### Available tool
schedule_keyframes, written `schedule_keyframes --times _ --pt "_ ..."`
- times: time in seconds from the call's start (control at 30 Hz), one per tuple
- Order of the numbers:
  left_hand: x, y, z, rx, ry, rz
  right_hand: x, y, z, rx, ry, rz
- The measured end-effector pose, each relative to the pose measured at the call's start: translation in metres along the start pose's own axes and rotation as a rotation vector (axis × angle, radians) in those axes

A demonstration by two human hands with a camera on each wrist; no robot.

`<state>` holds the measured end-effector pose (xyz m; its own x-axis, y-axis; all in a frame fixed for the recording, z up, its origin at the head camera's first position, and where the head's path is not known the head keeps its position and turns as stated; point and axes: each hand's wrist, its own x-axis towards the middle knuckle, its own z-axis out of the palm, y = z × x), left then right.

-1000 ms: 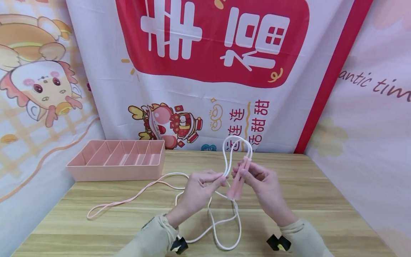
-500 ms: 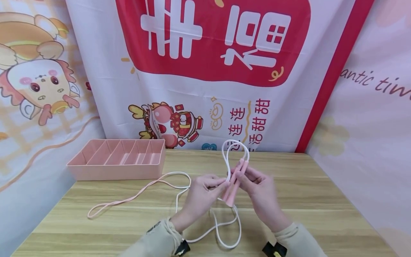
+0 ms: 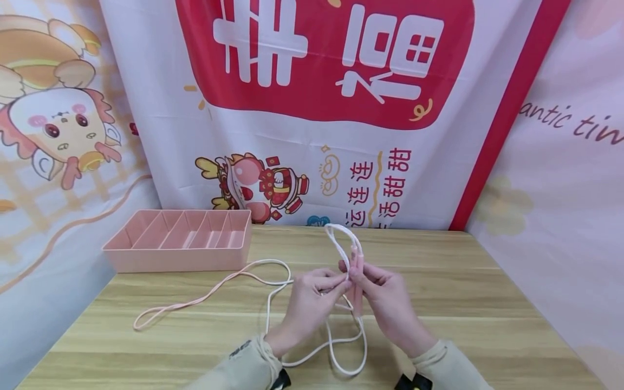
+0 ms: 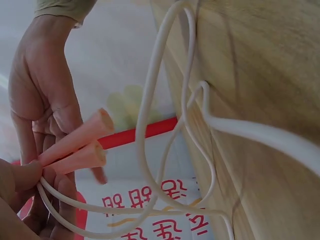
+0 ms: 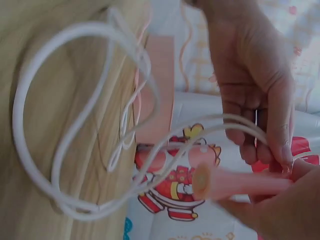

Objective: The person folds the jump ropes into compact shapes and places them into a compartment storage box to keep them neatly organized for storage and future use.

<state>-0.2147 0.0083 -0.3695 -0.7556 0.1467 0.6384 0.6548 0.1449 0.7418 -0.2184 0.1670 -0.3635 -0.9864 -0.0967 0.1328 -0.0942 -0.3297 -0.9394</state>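
In the head view, both hands meet over the table around a jump rope. My right hand (image 3: 390,300) holds its two pink handles (image 3: 358,300) side by side, almost upright. My left hand (image 3: 312,303) pinches the doubled white cord (image 3: 341,228) with thumb and fingertips, close beside the handles. A bent loop of cord rises above both hands. In the left wrist view, the flared handle ends (image 4: 102,122) point away from the fingers, and cord hangs down from the pinch. One handle (image 5: 240,184) shows in the right wrist view, partly covered by the right hand.
More cord, fading from white to pink (image 3: 209,298), trails left over the wooden table (image 3: 439,346), with white loops below the hands. A pink divided box (image 3: 175,261) stands at the back left. Printed cloths (image 3: 312,135) hang behind and at both sides.
The right hand has moved left with the handles, up against the left hand. The handles have turned more upright, and the cord loop above has lowered and leaned left.
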Motion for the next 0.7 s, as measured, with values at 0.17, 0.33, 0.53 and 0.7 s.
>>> schedule_keyframes --times 0.17,0.33,0.53,0.7 --pt "-0.001 -0.005 0.002 0.011 0.008 0.047 -0.001 -0.002 0.000 -0.049 -0.024 0.030" --pt "-0.004 -0.019 0.006 0.022 0.026 0.136 -0.002 -0.005 -0.002 -0.176 -0.079 0.018" --pt "-0.005 -0.020 0.008 0.055 0.034 0.245 -0.002 -0.008 -0.004 -0.319 -0.090 -0.023" --pt "-0.004 -0.021 0.006 0.200 -0.006 0.296 -0.001 -0.004 -0.004 -0.389 -0.128 -0.217"
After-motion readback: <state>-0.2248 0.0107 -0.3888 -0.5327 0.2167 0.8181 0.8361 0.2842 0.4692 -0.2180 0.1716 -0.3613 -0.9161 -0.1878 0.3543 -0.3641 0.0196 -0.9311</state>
